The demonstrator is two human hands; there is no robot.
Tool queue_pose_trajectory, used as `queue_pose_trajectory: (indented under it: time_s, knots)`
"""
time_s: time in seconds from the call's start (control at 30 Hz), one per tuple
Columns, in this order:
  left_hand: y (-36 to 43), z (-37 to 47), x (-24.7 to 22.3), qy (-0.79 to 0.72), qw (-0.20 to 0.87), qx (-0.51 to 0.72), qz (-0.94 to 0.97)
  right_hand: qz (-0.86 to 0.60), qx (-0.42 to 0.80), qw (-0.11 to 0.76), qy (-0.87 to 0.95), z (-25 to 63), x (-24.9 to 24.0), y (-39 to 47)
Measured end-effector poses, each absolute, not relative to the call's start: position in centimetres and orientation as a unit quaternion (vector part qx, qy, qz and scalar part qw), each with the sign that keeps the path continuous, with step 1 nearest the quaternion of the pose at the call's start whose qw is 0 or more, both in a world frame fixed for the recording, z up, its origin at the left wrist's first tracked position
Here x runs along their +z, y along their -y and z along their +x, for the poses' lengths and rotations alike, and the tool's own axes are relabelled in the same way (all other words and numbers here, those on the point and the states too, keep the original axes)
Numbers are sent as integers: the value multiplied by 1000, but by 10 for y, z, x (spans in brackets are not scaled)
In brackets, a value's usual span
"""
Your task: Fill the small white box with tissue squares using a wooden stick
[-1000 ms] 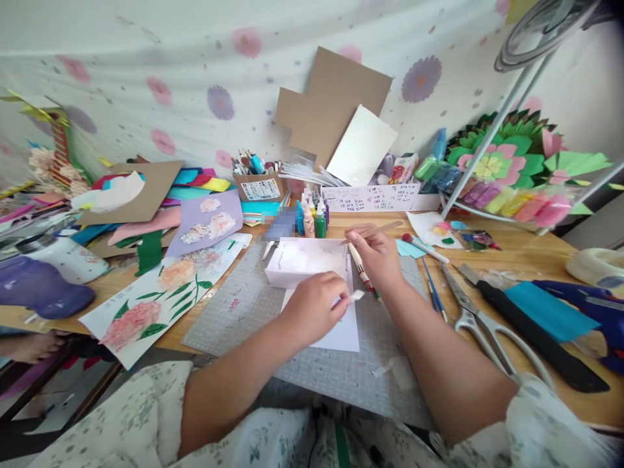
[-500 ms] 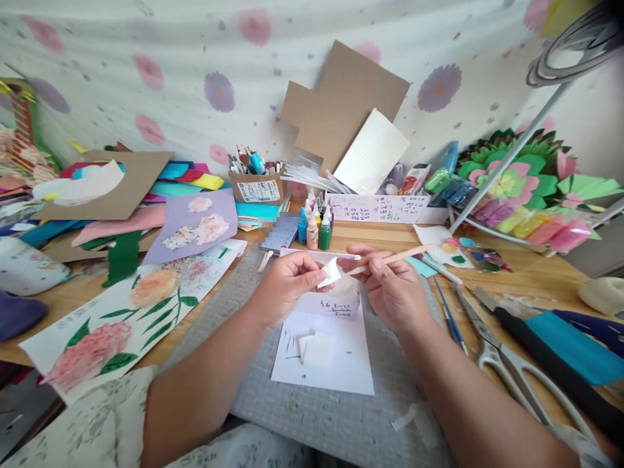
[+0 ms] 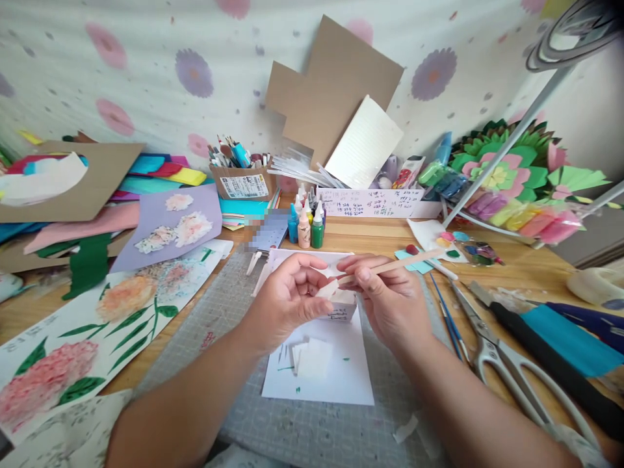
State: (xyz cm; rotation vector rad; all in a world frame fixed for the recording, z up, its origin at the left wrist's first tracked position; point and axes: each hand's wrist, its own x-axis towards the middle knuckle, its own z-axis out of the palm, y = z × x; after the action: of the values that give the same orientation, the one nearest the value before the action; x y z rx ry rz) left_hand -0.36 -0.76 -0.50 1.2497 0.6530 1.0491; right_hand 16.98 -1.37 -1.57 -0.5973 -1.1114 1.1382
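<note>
Above the cluttered worktop, near the box, the left hand pinches a paper while the right hand grips a stick with its tip close by, so too strong a push could perhaps bend this paper.

We see a pale tan, flat wooden stick, a small white paper piece, a grey grid-lined cutting mat and white backdrop cloth flowered pink and purple.
</note>
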Motion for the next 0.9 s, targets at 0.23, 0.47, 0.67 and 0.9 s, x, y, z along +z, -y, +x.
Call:
queue_pose_trajectory:
  time_s: [0.23,0.47,0.67,0.9]
  knots:
    - [10,-4,-2,-291,613,435,592,-295,480,656,502,169,-18,14]
    - [8,-6,-4,-361,562,457,588,-261,435,661,553,168,-16,15]
    - [9,-5,-2,-282,680,445,509,-217,407,678,573,170,-13,18]
    - [11,-2,2,-239,736,425,470,-186,393,686,583,170,-12,22]
